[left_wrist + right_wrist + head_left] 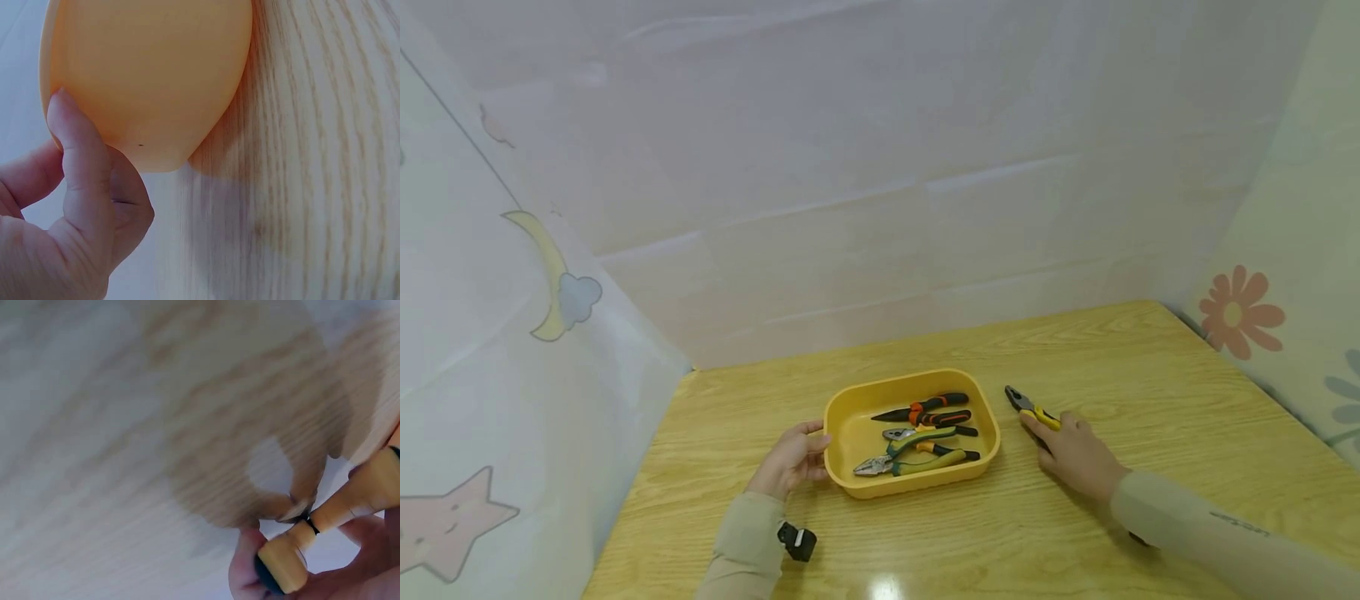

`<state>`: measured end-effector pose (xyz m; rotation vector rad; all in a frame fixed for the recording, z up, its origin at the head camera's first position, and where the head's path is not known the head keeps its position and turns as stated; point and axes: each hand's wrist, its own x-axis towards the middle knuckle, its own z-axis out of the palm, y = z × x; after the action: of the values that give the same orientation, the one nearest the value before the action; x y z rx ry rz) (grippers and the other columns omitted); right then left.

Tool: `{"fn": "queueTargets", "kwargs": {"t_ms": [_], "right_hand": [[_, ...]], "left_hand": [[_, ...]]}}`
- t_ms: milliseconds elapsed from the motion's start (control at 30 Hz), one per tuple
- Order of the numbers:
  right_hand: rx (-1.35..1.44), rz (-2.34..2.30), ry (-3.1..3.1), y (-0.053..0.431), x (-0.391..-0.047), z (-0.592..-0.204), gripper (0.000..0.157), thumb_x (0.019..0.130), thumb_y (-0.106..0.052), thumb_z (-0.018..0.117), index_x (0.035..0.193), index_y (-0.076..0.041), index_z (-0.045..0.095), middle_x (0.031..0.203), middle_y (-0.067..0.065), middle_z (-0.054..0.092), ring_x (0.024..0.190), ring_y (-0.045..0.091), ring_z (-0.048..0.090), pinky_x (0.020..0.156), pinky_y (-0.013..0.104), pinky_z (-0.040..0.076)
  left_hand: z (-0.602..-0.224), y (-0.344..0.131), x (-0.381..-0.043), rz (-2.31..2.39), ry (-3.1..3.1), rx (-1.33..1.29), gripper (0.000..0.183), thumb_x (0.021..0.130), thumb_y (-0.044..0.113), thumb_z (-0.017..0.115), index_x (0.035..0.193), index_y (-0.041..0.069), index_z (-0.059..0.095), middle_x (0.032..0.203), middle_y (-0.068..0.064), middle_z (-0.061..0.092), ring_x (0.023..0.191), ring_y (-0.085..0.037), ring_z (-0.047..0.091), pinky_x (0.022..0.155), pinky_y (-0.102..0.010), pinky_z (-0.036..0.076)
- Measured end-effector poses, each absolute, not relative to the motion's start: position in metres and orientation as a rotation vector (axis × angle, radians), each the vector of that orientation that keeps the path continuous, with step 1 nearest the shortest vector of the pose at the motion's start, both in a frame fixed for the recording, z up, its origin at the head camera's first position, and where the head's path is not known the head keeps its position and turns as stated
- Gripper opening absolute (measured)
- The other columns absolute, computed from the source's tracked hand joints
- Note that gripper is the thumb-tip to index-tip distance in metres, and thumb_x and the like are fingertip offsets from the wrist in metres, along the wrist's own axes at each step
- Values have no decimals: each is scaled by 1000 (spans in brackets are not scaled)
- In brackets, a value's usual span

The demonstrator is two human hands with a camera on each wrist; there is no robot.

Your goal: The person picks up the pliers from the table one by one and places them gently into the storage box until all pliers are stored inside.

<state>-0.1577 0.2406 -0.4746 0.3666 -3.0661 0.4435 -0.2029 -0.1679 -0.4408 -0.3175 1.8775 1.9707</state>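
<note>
A yellow plastic tray (848,433) sits on the wooden table. My left hand (790,460) pinches its left rim, the thumb over the edge and the other fingers outside; the left wrist view shows this grip on the tray wall (156,75). Inside lie red-and-black long-nose pliers (898,414), green-handled combination pliers (928,463) and, partly under these, pliers with orange-and-black handles (966,431). Right of the tray, my right hand (1078,458) holds yellow-and-black pliers (1024,402) by the handles, jaws pointing away from me. The right wrist view shows their yellow handles (284,565) between my fingers.
The wooden table (880,550) spreads around the tray, its back edge against a pale wall covering (850,208). Printed sheets stand on both sides, with a moon and star at left and a flower (1240,312) at right. A small black device (797,542) is by my left wrist.
</note>
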Motion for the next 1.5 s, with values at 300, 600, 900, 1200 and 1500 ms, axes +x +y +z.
{"fn": "queueTargets", "kwargs": {"t_ms": [300,600,900,1200,1500], "right_hand": [[372,406,-2987,242,-157,-468,53,86,-10,61,138,-8,54,87,20,44,64,24,41,46,37,42],[390,437,-2919,241,-156,-451,52,87,-10,62,138,-11,55,92,22,45,68,26,42,44,32,41],[576,263,-2734,242,-157,-441,50,85,-8,70,133,-9,59,88,21,47,63,25,43,39,26,38],[559,253,-2776,232,-152,-429,49,86,-8,67,134,-12,59,92,22,48,64,24,42,39,23,31],[618,283,-2742,221,-152,-420,48,87,-10,66,135,-15,59,99,22,51,75,31,51,39,23,31]], "left_hand": [[-440,-168,-204,1975,1860,-312,45,99,1,49,140,-8,32,84,-8,57,63,-12,52,47,-22,48],[-440,-167,-204,1966,1886,-330,42,99,1,49,139,-7,35,84,-9,58,63,-13,53,47,-22,48],[-440,-166,-204,1953,1897,-347,43,99,0,49,139,-6,36,85,-9,58,63,-13,53,47,-22,48],[-441,-165,-206,1954,1899,-347,42,99,0,49,139,-7,37,89,-11,58,64,-14,52,47,-23,48],[-442,-166,-206,1958,1896,-344,42,99,0,50,138,-7,38,87,-11,58,63,-13,52,46,-23,48]]}}
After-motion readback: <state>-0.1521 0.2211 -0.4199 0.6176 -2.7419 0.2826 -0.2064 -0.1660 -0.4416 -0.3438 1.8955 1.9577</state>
